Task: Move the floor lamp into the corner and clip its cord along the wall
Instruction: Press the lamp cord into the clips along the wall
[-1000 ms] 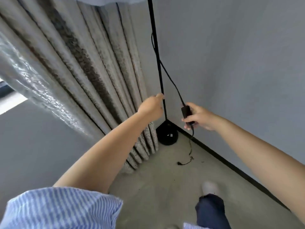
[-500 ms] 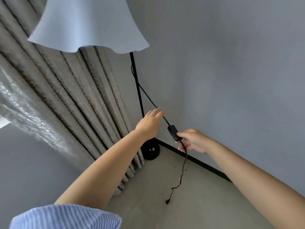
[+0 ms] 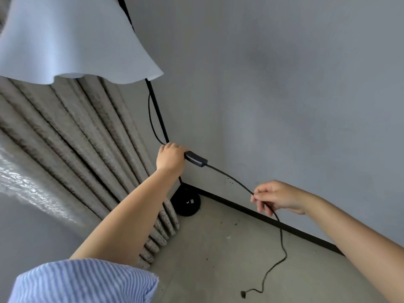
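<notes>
The floor lamp stands in the corner: white wavy shade (image 3: 72, 40) at top left, thin black pole (image 3: 157, 112), round black base (image 3: 186, 203) on the floor by the wall. Its black cord (image 3: 231, 179) loops off the pole, passes through an inline switch (image 3: 196, 159) and trails down to a plug (image 3: 243, 294) lying on the floor. My left hand (image 3: 171, 159) is closed around the cord at the switch's left end, close to the pole. My right hand (image 3: 276, 196) pinches the cord further along, lower and to the right, apart from the wall.
A grey-beige pleated curtain (image 3: 87, 149) hangs left of the lamp, its hem touching the floor beside the base. The grey wall (image 3: 284, 95) has a black skirting board (image 3: 273, 223) running down to the right. The floor (image 3: 218, 259) is bare concrete with small specks.
My left hand came off the pole and took the cord at the switch. My right hand let go of the switch and slid down the cord to the right. The view tilted upward.
</notes>
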`<state>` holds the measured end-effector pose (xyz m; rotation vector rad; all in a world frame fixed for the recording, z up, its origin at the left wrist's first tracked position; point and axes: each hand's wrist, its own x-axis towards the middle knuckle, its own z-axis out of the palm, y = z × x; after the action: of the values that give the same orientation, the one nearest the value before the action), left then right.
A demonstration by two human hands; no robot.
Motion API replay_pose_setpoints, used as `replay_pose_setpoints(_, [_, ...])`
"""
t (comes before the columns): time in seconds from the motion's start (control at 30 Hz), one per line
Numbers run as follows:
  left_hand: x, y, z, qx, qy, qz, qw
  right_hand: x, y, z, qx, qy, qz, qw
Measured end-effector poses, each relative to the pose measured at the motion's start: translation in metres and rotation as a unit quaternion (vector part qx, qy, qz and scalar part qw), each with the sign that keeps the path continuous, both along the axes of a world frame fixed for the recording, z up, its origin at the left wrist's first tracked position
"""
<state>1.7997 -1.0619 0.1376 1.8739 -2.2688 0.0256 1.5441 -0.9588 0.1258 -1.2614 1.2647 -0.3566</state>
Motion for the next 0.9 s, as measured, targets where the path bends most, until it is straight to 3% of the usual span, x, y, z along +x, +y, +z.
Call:
replay_pose_setpoints(0.13, [0.004,-0.002,0.001,0.050,-0.075,-0.034,0.995,-0.012,0.011,-0.002,-0.018,0.068,0.041,0.997])
replay_pose_setpoints(0.27, [-0.007,0.002,-0.003,0.096,-0.102,-0.116,0.983,-0.010,0.011,0.002,-0.046,0.076,0.024,0.996])
replay_pose_setpoints(0.37, [-0.013,0.004,-0.010,0.063,-0.205,-0.223,0.951,-0.008,0.011,0.002,-0.029,0.081,0.038,0.996])
replay_pose_setpoints(0.5, [-0.036,0.013,-0.032,0.098,-0.186,-0.350,0.913,-0.012,0.013,-0.011,0.001,0.109,0.076,0.991])
replay_pose_setpoints(0.63, [-0.040,-0.007,-0.053,0.173,-0.195,-0.278,0.924,-0.038,0.007,-0.026,0.004,0.173,0.053,0.983])
replay_pose_setpoints(0.7, [-0.032,-0.021,-0.062,0.180,-0.246,-0.228,0.925,-0.057,0.007,-0.032,-0.002,0.224,0.028,0.974])
replay_pose_setpoints(0.83, [-0.011,-0.056,-0.087,0.215,-0.401,-0.215,0.864,-0.077,-0.014,-0.053,-0.036,0.289,-0.020,0.956])
replay_pose_setpoints(0.9, [-0.010,-0.076,-0.104,0.266,-0.381,-0.219,0.858,-0.071,-0.038,-0.065,-0.092,0.278,-0.049,0.955])
